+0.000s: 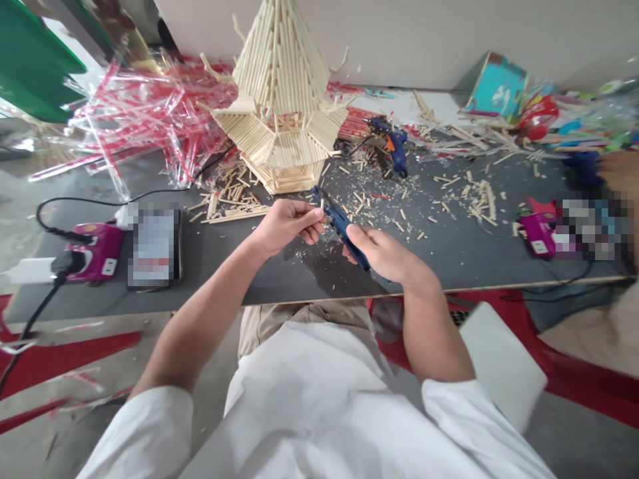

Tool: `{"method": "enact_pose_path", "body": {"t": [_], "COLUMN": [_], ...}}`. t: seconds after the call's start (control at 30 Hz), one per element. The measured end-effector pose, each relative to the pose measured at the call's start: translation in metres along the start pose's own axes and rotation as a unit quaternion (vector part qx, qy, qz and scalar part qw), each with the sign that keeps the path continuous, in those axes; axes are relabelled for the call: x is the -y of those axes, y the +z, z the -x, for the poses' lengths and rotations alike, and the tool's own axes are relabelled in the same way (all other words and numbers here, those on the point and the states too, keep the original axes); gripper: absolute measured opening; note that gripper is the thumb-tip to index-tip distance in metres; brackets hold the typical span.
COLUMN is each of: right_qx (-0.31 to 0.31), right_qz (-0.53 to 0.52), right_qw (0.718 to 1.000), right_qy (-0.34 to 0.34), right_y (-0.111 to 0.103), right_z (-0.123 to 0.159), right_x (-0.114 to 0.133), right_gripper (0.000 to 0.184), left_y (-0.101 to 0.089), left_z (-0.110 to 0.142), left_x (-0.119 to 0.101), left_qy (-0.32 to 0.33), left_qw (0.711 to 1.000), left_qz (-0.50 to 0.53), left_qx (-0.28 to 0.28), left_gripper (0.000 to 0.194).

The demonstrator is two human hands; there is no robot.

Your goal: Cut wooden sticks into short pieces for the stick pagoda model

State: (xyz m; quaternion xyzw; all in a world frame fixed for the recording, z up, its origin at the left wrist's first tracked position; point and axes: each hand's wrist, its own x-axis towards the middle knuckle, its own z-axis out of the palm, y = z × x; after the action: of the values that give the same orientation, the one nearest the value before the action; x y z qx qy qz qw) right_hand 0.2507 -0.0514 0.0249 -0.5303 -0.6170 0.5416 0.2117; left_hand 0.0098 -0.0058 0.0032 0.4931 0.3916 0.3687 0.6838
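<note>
My right hand (382, 251) is wrapped round a long dark-blue hand tool (338, 223), which slants up and to the left; its exact kind is unclear. My left hand (292, 227) pinches a short pale wooden stick, mostly hidden by the fingers, against the tool's upper part. Just beyond both hands stands a pagoda-like model (282, 80) built of pale wooden sticks, with a pointed roof and flared lower eaves. Cut stick pieces (234, 196) lie in a heap by its base, left of the tool.
A blue glue gun (397, 152) lies right of the model. Red-and-clear plastic wrappers (150, 120) pile up at the back left. A phone (154, 246) and a purple power socket (97, 249) sit at left, another purple socket (538, 234) at right. Scraps litter the dark table (434, 263).
</note>
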Motion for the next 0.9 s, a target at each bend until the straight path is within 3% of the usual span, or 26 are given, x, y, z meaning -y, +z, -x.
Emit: {"method": "enact_pose_path", "body": {"t": [0.53,0.9], "right_qx": [-0.022,-0.055], "right_qz": [0.054,0.080], "right_qw": [0.998,0.995], "right_qy": [-0.011,-0.029], "right_y": [0.008,0.013], "right_z": [-0.002,-0.006], "right_x": [-0.004,-0.015], "right_gripper": [0.066,0.065], "left_y": [-0.001,-0.002], "left_z": [0.002,0.000], "left_x": [-0.005,-0.005], "left_qy": [0.031,0.027], "left_qw": [0.997,0.995], "left_qz": [-0.060,-0.087], "left_qx": [-0.029,-0.036], "left_gripper": [0.059,0.047]}}
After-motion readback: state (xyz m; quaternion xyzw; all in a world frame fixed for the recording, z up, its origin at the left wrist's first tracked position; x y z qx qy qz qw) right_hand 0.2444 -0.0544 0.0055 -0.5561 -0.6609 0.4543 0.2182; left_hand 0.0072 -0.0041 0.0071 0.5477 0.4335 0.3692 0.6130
